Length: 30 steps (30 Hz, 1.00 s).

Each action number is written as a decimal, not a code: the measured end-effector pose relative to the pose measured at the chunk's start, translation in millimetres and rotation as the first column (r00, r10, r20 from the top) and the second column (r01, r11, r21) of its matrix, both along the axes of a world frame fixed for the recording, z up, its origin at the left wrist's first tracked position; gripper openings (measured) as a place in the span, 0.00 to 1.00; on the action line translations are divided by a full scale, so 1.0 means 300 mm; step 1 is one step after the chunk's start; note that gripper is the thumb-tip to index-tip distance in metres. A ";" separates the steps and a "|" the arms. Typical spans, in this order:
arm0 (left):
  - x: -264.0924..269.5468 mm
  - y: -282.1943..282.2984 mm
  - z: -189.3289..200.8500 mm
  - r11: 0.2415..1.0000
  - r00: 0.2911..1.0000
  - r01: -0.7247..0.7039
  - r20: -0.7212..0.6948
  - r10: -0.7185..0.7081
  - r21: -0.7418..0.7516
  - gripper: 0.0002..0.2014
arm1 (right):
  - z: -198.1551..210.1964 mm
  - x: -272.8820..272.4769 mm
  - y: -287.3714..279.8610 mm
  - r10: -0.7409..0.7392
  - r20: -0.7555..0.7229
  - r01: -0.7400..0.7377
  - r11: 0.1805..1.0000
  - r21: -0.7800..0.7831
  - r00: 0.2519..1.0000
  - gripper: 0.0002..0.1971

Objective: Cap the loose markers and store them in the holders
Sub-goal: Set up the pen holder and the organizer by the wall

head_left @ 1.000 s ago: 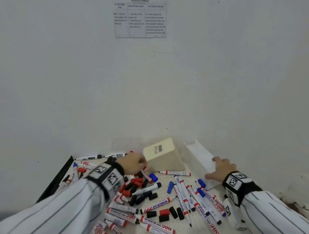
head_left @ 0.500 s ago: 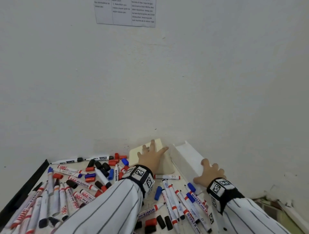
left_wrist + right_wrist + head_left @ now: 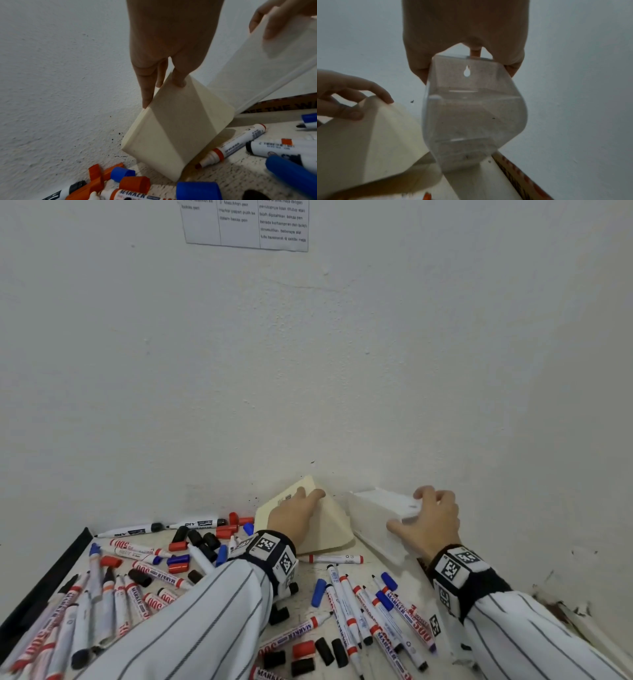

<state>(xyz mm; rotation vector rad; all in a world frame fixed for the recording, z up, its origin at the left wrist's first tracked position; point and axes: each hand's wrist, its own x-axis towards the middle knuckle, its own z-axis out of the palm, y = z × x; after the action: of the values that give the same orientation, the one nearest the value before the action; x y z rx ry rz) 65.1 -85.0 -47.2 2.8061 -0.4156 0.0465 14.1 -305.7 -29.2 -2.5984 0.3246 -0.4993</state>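
Loose markers (image 3: 150, 571) and caps lie strewn left of the cream holder (image 3: 325, 529), which the left hand (image 3: 294, 518) tips by its top edge, fingers hooked over it; right of it, the right hand (image 3: 428, 518) clasps the clear holder (image 3: 380, 515) — both likely light, rigid plastic, best held at the rims

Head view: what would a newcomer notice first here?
First, the two holders by the wall: the left hand grips the cream holder, the right hand grips the clear holder, both tilted. Next, the loose markers and caps scattered over the table.
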 end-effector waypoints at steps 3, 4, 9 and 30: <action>0.004 0.004 0.025 0.998 1.000 -0.013 0.014 0.013 -0.067 0.26 | 0.063 0.036 0.013 -0.016 0.163 0.007 0.998 0.055 0.986 0.29; 0.007 0.004 0.030 0.996 1.000 -0.014 0.011 0.015 -0.085 0.26 | 0.078 0.049 0.018 -0.014 0.178 0.003 0.998 0.058 0.984 0.27; 0.011 -0.006 0.031 0.995 1.000 -0.013 0.004 0.014 -0.099 0.27 | 0.123 0.107 0.030 0.085 0.046 -0.087 0.995 0.050 0.995 0.25; 0.018 -0.107 -0.079 0.951 0.996 -0.039 -0.060 0.060 0.307 0.31 | 0.056 0.151 0.023 0.107 -0.008 -0.105 0.990 0.099 0.994 0.31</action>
<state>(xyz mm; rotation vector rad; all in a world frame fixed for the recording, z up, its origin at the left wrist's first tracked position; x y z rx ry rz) 70.6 -116.9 -70.8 3.1120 -0.3625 -0.1129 59.4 -298.7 -12.3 -2.5089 0.2086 -0.4183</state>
